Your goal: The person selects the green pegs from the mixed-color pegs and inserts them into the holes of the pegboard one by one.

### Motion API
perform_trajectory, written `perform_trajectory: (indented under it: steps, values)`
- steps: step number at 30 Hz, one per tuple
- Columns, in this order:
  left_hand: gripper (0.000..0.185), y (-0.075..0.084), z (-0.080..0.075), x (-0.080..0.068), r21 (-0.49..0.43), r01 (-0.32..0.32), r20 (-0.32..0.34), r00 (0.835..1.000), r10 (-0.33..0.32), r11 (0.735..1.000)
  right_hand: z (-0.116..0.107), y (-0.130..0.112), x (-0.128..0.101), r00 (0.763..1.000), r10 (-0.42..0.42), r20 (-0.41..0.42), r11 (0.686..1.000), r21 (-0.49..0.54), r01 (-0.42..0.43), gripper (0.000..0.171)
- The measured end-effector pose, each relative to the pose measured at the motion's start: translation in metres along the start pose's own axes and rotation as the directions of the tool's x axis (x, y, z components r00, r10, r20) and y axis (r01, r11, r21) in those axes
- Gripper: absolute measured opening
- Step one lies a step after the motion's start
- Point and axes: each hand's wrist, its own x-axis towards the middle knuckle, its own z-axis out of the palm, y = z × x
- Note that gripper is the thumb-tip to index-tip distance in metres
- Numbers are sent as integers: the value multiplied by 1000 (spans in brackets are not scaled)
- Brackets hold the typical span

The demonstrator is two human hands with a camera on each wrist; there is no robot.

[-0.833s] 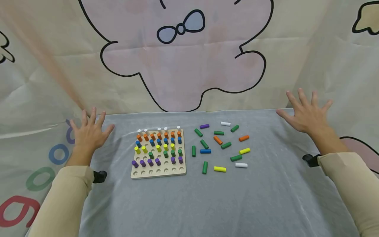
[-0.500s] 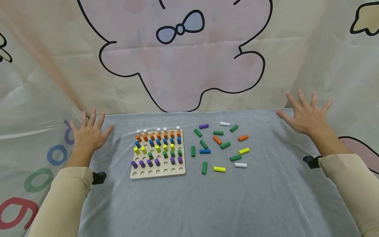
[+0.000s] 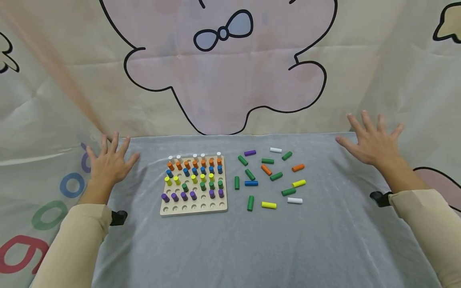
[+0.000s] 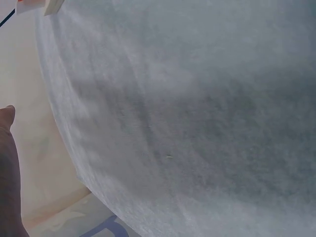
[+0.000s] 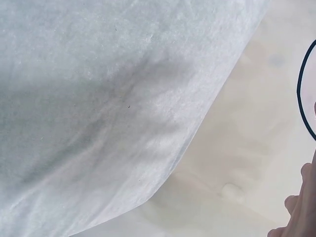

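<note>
A wooden pegboard (image 3: 193, 209) lies on the grey cloth, with rows of white, orange, blue, yellow, green and purple pegs standing in it; its front row of holes holds none. Right of it, several loose pegs lie scattered, among them a green one (image 3: 250, 203), a yellow one (image 3: 268, 205) and a white one (image 3: 294, 200). My left hand (image 3: 109, 162) is spread flat at the table's far left, left of the board, holding nothing. My right hand (image 3: 371, 140) is spread with straight fingers at the far right corner, holding nothing. The wrist views show only cloth and a bit of each hand.
The grey cloth (image 3: 230, 240) covers the table up to a cartoon-printed backdrop (image 3: 223, 72) behind and at both sides. The table's left edge (image 4: 59, 123) and right edge (image 5: 212, 113) show in the wrist views.
Both hands stay spread in the same places. The head view has shifted slightly; no peg has moved.
</note>
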Motion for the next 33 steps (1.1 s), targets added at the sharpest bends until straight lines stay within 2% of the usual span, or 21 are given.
perform_trajectory:
  steps: [6, 11, 16, 22, 27, 33]
  values:
    - [74, 3, 1, -3, -8, -43, 0, 999, 43, 999, 0, -9, -3, 999, -36, -2, 999, -34, 36, 86]
    - [73, 10, 3, -8, 49, -144, 15, 990, 143, 988, 1, -21, -6, 997, -83, -7, 995, -56, 83, 84]
    - [77, 21, 6, -16, 33, -249, 67, 967, 246, 968, 7, -32, -14, 984, -176, -37, 982, -76, 172, 80]
    - [80, 32, 11, -24, -51, -326, 154, 932, 330, 944, 12, -49, -25, 943, -321, -84, 947, -46, 318, 74]
    - [81, 40, 16, -31, -83, -367, 185, 908, 377, 926, 13, -63, -37, 933, -354, -62, 935, 5, 355, 74]
    - [83, 44, 25, -39, -98, -392, 211, 890, 404, 915, 13, -78, -50, 927, -375, -33, 926, 43, 376, 77]
